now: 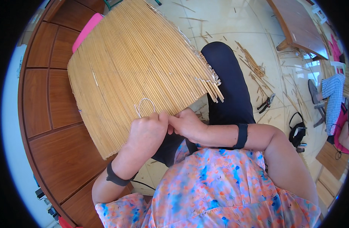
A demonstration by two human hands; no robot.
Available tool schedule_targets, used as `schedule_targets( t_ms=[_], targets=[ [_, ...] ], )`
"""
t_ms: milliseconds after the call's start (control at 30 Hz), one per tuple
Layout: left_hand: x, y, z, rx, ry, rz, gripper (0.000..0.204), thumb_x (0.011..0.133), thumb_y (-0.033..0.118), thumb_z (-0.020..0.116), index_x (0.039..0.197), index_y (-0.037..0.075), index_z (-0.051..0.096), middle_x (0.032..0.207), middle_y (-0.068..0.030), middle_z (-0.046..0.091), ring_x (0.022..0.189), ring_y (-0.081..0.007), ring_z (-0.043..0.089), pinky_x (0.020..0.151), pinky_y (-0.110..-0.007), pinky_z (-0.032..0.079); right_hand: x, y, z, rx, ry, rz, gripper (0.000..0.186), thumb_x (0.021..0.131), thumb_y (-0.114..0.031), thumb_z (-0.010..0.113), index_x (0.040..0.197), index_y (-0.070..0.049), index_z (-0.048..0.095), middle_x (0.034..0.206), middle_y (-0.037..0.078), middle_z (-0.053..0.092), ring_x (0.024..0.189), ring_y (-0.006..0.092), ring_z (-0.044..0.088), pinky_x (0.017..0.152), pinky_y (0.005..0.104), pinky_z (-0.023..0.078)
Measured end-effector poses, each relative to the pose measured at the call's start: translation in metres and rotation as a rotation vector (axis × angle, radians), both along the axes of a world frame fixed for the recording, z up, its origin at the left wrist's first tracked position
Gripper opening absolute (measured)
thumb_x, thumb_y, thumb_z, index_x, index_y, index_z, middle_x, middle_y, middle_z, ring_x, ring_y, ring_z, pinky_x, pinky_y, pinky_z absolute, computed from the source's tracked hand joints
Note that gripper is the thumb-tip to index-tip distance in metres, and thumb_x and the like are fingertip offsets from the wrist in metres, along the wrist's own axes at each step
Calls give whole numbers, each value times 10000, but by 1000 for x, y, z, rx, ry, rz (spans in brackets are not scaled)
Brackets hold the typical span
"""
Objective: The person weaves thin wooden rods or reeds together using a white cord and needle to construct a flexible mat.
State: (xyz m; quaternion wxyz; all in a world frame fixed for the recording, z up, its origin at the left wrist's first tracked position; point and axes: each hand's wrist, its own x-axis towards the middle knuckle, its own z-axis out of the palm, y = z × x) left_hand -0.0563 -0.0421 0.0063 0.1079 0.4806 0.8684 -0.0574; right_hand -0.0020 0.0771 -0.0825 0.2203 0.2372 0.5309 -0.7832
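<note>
A mat of thin straw-coloured sticks [121,64] lies tilted before me, its ragged right edge carrying loose white string and sticking-out stick ends by my dark-trousered leg [231,87]. My left hand [146,131] is closed at the mat's near edge, a loop of white cord [153,103] standing up just above its knuckles. My right hand [187,125] grips the same edge just beside it, thumb nearly touching the left fingers. Their fingertips are mostly hidden, so whether either also pinches the cord is unclear.
Wooden panelled furniture [64,159] runs along the left, with a pink object [87,32] behind the mat. Scattered sticks [254,62], pliers [266,103] and a black strapped item [296,129] lie on the tiles. A wooden table [296,26] and a seated person's checked-trouser leg [332,95] are at right.
</note>
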Motion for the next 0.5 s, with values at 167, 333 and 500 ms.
schedule_targets(
  t_ms=[167,333,500],
  targets=[
    [8,5,-7,-45,123,56,166,787,107,572,843,56,424,649,-65,555,525,-223,619,445,-329,496,1,4,1,-32,-2,19,361,884,-289,595,623,-39,611,562,55,590,463,99,492,434,246,366],
    [16,4,-20,29,246,25,171,784,160,587,801,58,452,617,-53,517,486,-170,604,386,-288,480,-1,8,5,-133,-22,-9,364,895,-298,561,656,-29,607,591,74,595,494,122,513,449,259,376],
    [22,3,-22,39,172,141,158,798,110,552,885,39,442,655,-85,533,526,-220,611,435,-327,490,-3,8,-1,-196,-70,-1,357,889,-305,533,680,-25,607,613,77,590,511,134,513,458,265,369]
  ],
)
